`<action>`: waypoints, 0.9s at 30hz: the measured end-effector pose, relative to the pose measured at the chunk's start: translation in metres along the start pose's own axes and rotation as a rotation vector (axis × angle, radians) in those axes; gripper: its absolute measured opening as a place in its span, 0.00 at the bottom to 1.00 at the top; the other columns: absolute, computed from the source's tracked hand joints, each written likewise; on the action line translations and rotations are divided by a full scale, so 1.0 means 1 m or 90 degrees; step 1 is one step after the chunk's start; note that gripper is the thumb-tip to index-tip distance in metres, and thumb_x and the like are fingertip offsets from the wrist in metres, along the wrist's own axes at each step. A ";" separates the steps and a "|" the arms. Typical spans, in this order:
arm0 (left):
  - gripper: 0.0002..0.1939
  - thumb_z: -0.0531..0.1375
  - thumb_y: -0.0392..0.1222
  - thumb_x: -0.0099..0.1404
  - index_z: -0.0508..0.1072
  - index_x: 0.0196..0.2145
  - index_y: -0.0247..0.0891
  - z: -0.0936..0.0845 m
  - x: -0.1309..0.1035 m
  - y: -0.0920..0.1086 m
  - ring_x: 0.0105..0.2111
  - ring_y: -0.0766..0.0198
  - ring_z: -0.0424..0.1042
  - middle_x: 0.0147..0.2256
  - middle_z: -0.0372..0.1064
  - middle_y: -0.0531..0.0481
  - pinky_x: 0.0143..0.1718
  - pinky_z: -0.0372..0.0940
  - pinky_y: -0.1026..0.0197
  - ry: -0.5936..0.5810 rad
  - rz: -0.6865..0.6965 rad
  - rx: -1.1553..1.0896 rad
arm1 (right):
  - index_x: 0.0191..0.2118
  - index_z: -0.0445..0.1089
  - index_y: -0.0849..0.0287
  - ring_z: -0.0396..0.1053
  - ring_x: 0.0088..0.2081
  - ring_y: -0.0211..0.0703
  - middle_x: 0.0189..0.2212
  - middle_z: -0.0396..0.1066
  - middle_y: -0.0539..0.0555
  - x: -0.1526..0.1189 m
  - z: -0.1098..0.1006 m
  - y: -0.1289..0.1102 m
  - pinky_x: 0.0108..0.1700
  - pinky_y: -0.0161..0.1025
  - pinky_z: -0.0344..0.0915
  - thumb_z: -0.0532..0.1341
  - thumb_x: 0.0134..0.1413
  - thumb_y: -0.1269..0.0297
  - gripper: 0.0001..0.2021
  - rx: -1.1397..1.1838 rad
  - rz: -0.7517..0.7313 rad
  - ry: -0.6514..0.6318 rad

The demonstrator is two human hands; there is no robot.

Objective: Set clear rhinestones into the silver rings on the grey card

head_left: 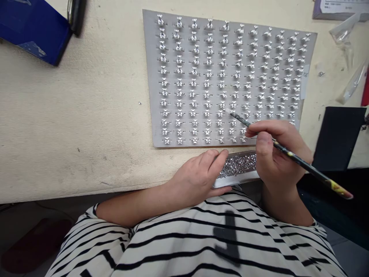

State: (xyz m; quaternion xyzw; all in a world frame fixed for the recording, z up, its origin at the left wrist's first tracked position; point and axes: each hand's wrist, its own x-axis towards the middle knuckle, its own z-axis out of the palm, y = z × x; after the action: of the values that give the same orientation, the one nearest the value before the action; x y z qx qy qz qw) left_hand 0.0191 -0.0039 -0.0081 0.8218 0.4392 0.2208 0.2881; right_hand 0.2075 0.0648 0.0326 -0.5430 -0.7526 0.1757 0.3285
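A grey sheet (186, 139) lies on the table, set with rows of small silver bear-shaped pieces that carry sparkling stones. Between the fingers and thumb of my right hand (278, 154) is a slim dark stick (305, 165) with yellow patches, held like a pen. Its pale tip meets or hovers over the lower middle rows; contact cannot be made out. My left hand (198, 173) is closed around the left end of a shallow tray (238, 179) at the table's front edge. Tiny glittering stones (238, 164) fill the tray, and my right hand hides its right end.
On the cream table (86, 115), a blue box (37, 30) sits at the back left beside a dark-handled tool (77, 17). At the right are a black flat pad (336, 138), clear plastic bags (344, 32) and a paper pad (340, 8). A tiny loose stone (140, 103) lies left of the sheet.
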 end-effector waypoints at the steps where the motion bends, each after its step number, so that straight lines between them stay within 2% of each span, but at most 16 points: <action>1: 0.43 0.66 0.58 0.64 0.58 0.63 0.24 0.000 0.000 0.000 0.45 0.52 0.74 0.49 0.69 0.35 0.41 0.75 0.54 -0.001 0.000 0.000 | 0.44 0.74 0.53 0.76 0.39 0.39 0.35 0.78 0.49 0.000 0.001 0.000 0.46 0.45 0.70 0.57 0.62 0.69 0.10 0.005 0.003 0.005; 8: 0.42 0.65 0.58 0.65 0.57 0.63 0.24 -0.001 0.000 0.000 0.45 0.53 0.74 0.49 0.69 0.35 0.41 0.75 0.54 -0.005 -0.001 -0.006 | 0.43 0.74 0.52 0.76 0.38 0.39 0.34 0.78 0.48 0.001 0.004 0.000 0.47 0.46 0.71 0.57 0.63 0.67 0.09 0.005 0.027 0.007; 13: 0.43 0.66 0.57 0.64 0.57 0.63 0.24 -0.001 0.000 0.000 0.45 0.53 0.74 0.49 0.69 0.35 0.41 0.75 0.54 -0.011 -0.004 -0.009 | 0.44 0.74 0.51 0.76 0.40 0.41 0.36 0.78 0.49 -0.001 0.002 0.001 0.48 0.48 0.71 0.57 0.63 0.67 0.10 -0.005 0.006 0.017; 23: 0.43 0.66 0.58 0.65 0.56 0.64 0.25 -0.001 0.000 0.000 0.46 0.51 0.74 0.49 0.69 0.35 0.41 0.76 0.52 -0.013 -0.008 -0.010 | 0.45 0.74 0.49 0.75 0.46 0.43 0.42 0.78 0.50 -0.004 -0.002 0.004 0.52 0.49 0.68 0.61 0.56 0.73 0.14 -0.047 -0.056 -0.067; 27: 0.42 0.66 0.57 0.65 0.57 0.63 0.25 -0.001 0.000 0.000 0.44 0.52 0.74 0.49 0.69 0.35 0.39 0.76 0.53 -0.008 -0.008 -0.009 | 0.44 0.74 0.50 0.76 0.42 0.42 0.37 0.78 0.49 -0.005 -0.001 0.003 0.49 0.47 0.69 0.59 0.59 0.71 0.11 -0.016 -0.039 -0.022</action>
State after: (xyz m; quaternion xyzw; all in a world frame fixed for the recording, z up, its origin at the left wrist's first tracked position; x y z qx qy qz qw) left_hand 0.0188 -0.0034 -0.0068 0.8182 0.4412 0.2170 0.2978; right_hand 0.2113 0.0608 0.0298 -0.5207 -0.7765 0.1655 0.3140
